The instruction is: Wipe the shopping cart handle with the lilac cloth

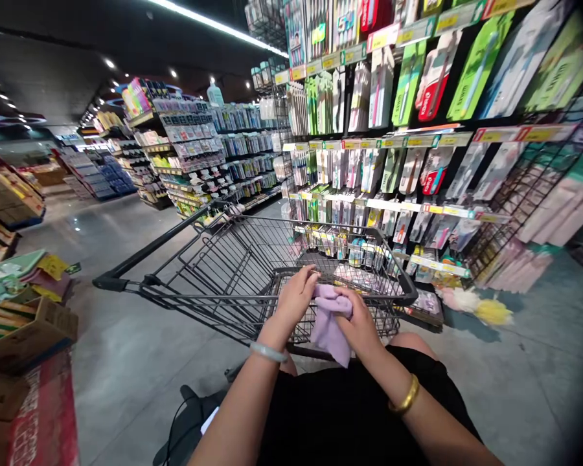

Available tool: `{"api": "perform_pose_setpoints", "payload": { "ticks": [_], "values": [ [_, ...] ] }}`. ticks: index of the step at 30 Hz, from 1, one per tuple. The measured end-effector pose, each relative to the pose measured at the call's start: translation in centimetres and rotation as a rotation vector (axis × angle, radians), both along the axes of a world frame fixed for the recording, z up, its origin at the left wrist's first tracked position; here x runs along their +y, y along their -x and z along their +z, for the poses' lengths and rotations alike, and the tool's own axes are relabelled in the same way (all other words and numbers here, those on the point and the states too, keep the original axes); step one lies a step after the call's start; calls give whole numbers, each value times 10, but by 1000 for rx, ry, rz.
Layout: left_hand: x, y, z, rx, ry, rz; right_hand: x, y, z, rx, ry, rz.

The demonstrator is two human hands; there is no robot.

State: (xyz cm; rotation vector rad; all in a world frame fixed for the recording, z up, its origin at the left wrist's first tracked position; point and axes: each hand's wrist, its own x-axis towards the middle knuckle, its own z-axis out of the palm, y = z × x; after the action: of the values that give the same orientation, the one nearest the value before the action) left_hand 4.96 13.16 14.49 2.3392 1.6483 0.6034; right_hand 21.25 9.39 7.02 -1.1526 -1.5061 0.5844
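A lilac cloth [331, 323] hangs in soft folds at the near side of a black wire shopping cart [233, 259]. My right hand [358, 322] is closed around the cloth's right side, thumb and fingers pinching the fabric. On the cloth's upper left edge is my left hand [296, 294], its fingers curled together; the thumb is hidden. Both hands are at the height of the cart's top rail, which passes behind them. A pale bangle [268, 352] circles my left wrist and a gold bangle [405, 395] my right.
A tall rack of packaged toothbrushes [408, 84] stands close behind the cart on the right. Plush items [480, 307] lie on the floor by it. Cardboard boxes [39, 323] are stacked at left. More store shelves [189, 142] stretch into the distance.
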Motion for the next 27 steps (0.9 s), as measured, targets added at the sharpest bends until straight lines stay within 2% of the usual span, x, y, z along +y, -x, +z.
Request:
{"api": "perform_pose_setpoints", "payload": {
  "ticks": [2, 4, 6, 8, 10, 12, 16, 18, 21, 23, 27],
  "values": [
    [-16, -3, 1, -221, -135, -135, 8, 7, 22, 242, 138, 54],
    [-30, -9, -2, -208, -156, -281, 14, 16, 39, 540, 297, 185],
    [-36, -12, -8, -146, -142, -324, 16, 23, 50, 733, 431, 333],
    [-33, -10, -13, -131, -141, -287, 15, 24, 60, 730, 513, 467],
    [-24, -1, -16, -152, -167, -243, 14, 16, 70, 573, 533, 551],
    [-14, 10, -13, -164, -225, -188, 16, 4, 80, 266, 489, 500],
    [-3, 13, -6, -78, -281, -35, 36, -13, 85, -556, 271, 23],
    [-3, 2, -9, 36, -240, -36, 47, -11, 75, -820, 288, -70],
    [-9, -16, -19, 179, -229, -42, 56, -4, 54, -966, 389, -65],
    [-12, -18, -25, 229, -260, -64, 56, -2, 44, -995, 383, -88],
    [-11, 15, -26, 259, -245, -142, 53, -2, 41, -1032, 357, -77]
  ]
}}
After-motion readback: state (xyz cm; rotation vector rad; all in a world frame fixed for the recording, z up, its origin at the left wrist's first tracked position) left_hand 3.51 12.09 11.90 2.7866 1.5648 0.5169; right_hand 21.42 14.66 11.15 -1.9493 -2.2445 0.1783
